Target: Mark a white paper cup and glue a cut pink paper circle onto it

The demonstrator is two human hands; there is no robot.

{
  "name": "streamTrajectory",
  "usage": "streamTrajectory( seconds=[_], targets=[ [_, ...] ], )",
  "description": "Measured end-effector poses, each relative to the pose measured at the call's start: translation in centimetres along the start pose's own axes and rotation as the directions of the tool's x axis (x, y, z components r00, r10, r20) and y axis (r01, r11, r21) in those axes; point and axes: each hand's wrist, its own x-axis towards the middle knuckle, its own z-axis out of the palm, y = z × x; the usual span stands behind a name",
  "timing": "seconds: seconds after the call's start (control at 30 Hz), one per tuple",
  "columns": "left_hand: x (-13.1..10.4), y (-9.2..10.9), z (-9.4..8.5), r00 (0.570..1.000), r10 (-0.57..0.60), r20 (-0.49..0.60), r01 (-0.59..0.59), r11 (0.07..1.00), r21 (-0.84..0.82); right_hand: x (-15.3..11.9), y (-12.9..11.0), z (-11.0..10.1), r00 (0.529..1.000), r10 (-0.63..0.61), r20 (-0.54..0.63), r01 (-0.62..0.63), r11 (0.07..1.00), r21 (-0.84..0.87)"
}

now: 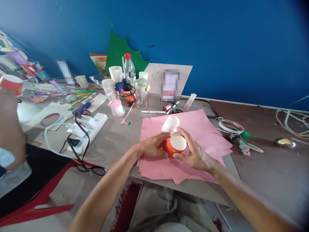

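Both of my hands are closed around a red paper cup with a white inside, its open mouth tilted toward me. My left hand grips its left side. On the right side, my right hand holds it with thumb and fingers. Just behind it a white paper cup lies or stands on the pink paper sheets; its lower part is partly hidden by my fingers. The sheets are stacked unevenly on the grey table.
A power strip with plugs and cables is at left. Behind stand a glass jar, a bottle and a pink-lidded cup. Markers lie near the sheets. At far left, another person's hand holds a red cup.
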Motion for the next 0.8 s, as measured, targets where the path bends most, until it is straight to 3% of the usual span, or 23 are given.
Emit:
streamTrajectory(
  seconds=[0.23, 0.47, 0.8],
  targets=[
    [-0.3, -1.7, -0.5, 0.994, 0.046, -0.094, -0.031, 0.987, 0.159, -0.5, 1.3, 0.5, 0.998, 0.052, 0.037, -0.057, 0.987, 0.150],
    [-0.5, -1.7, -0.4, 0.994, 0.058, -0.096, -0.035, 0.974, 0.226, -0.5, 1.4, 0.9, 0.990, 0.093, 0.109, -0.123, 0.942, 0.311],
    [-0.7, -1.2, -0.7, 0.991, -0.020, -0.136, 0.056, 0.964, 0.260, -0.5, 1.2, 1.2, 0.986, 0.130, 0.104, -0.156, 0.938, 0.310]
  ],
)
